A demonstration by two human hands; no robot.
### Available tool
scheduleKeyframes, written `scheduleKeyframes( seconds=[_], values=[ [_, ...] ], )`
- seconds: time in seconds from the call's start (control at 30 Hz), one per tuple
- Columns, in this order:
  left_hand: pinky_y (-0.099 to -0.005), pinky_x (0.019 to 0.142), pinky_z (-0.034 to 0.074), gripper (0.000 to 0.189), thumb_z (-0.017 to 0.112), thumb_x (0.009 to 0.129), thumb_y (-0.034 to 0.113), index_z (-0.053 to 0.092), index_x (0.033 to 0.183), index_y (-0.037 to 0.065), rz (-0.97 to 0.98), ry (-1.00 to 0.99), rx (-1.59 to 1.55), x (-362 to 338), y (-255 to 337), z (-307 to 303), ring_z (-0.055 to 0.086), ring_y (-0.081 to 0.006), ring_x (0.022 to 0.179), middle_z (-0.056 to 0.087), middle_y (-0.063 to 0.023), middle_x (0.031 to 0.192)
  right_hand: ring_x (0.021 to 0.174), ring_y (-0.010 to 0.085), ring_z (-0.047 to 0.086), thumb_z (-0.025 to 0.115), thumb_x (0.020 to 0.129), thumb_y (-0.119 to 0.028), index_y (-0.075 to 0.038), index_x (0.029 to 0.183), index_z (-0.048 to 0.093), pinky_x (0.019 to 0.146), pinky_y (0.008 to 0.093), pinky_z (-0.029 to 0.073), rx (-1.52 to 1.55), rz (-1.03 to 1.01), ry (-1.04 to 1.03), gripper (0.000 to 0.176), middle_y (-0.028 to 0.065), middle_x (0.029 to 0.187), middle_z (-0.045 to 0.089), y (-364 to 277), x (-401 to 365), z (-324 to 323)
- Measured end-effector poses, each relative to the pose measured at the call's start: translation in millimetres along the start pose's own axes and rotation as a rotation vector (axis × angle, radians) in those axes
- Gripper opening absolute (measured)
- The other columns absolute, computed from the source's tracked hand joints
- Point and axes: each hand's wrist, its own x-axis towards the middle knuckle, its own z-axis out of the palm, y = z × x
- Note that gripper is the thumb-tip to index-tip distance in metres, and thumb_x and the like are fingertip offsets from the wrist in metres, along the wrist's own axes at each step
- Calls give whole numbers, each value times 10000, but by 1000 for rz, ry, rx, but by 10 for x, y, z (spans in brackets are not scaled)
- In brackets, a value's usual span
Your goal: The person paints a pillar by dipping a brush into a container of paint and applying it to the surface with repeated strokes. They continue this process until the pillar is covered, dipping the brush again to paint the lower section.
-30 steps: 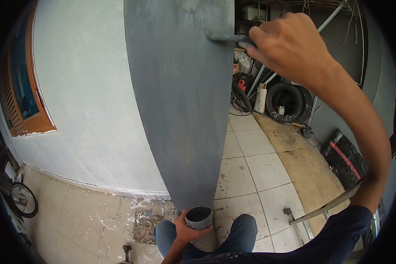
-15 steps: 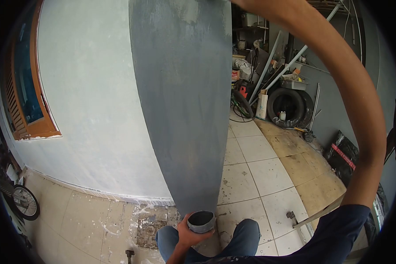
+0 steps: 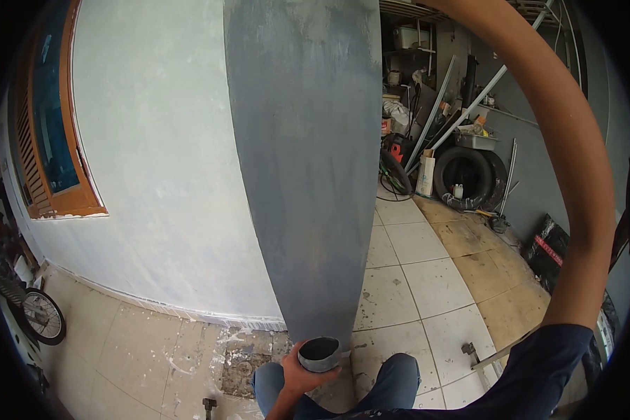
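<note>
My left hand (image 3: 295, 374) holds a small round cup of dark grey paint (image 3: 319, 353) low in front of my knees. My right arm (image 3: 570, 175) arches up along the right side of the view, and its hand is above the top edge, out of sight. In front of me stands a wall corner with a dark grey painted band (image 3: 308, 161) next to the pale unpainted wall (image 3: 154, 161). No brush is visible.
A wooden-framed window (image 3: 49, 126) sits in the pale wall at left. A bicycle wheel (image 3: 43, 316) stands at lower left. Behind the corner lie tyres (image 3: 465, 175), leaning metal poles (image 3: 462, 112) and clutter. The tiled floor (image 3: 413, 280) is paint-splattered.
My right hand, which held a brush against the grey band's upper edge, has risen out of the top of the view. The left hand and cup stayed put.
</note>
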Motion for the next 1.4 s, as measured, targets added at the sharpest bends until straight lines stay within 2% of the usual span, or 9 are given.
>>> scheduleKeyframes(
  seconds=[0.13, 0.2, 0.27, 0.43, 0.6, 0.83, 0.93, 1.2, 1.4],
  values=[
    [-343, 895, 551, 732, 977, 535, 234, 640, 1130, -29, -7, 14, -20, -68, -39, 21, 697, -164, 963, 733, -109, 1050, 744, 382, 683, 726, 814, -347, 29, 719, 703, 634, 447, 538, -23, 82, -5, 388, 226, 718, 666, -234, 15, -70],
    [-343, 896, 550, 735, 978, 534, 236, 640, 1130, -28, -20, 7, -11, -79, -30, 15, 696, -165, 966, 732, -109, 1053, 782, 386, 679, 729, 806, -345, 27, 744, 714, 677, 461, 540, 169, 33, -525, 377, 238, 756, 668, -597, -214, -316],
    [-342, 897, 549, 739, 980, 532, 238, 639, 1130, -28, -38, -2, -2, -94, -23, -1, 695, -166, 969, 731, -109, 1055, 544, 233, 646, 690, 892, -259, -24, 764, 651, 496, 370, 507, 270, -249, -161, 271, 82, 627, 620, -966, -739, -285],
    [-343, 900, 551, 755, 983, 527, 250, 635, 1136, -27, -36, 14, -39, -97, -16, -4, 699, -171, 967, 733, -109, 1055, 514, 242, 622, 675, 908, -286, -34, 772, 659, 464, 354, 468, 367, -624, -672, 287, 78, 594, 605, -1519, -1087, -710],
    [-345, 903, 551, 748, 981, 533, 250, 636, 1135, -30, -23, 22, -14, -111, -104, -12, 702, -170, 965, 739, -109, 1054, 610, 262, 693, 670, 796, -84, -70, 723, 676, 525, 345, 532, 445, -126, -121, 75, 92, 660, 672, -832, -768, -267],
    [-340, 897, 555, 719, 978, 536, 255, 653, 1114, -25, -32, 37, -21, -131, -155, -3, 707, -165, 963, 745, -101, 1042, 701, 381, 667, 722, 818, -378, 17, 729, 708, 653, 470, 526, -64, 198, -41, 406, 220, 650, 640, 114, -220, 35],
    [-339, 897, 556, 726, 979, 534, 253, 652, 1121, -23, -58, 43, -20, -142, -142, -25, 707, -164, 963, 744, -102, 1046, 559, 243, 632, 716, 879, -324, -42, 865, 668, 544, 393, 503, 40, -110, 118, 286, 78, 683, 636, -176, -619, 143],
    [-340, 901, 556, 708, 975, 541, 253, 662, 1116, -15, -66, 53, -26, -95, -154, -95, 705, -160, 965, 743, -100, 1055, 615, 275, 689, 701, 802, -161, -42, 733, 673, 538, 368, 526, 260, -274, -535, 140, 101, 627, 643, -828, -1126, -571],
    [-343, 896, 557, 702, 974, 541, 242, 663, 1117, -12, -27, 30, -1, -48, -258, -77, 707, -164, 958, 744, -97, 1051, 535, 259, 606, 729, 880, -324, -25, 847, 693, 548, 404, 475, 176, -62, -4, 303, 88, 570, 596, 67, -832, 81]
  ],
)
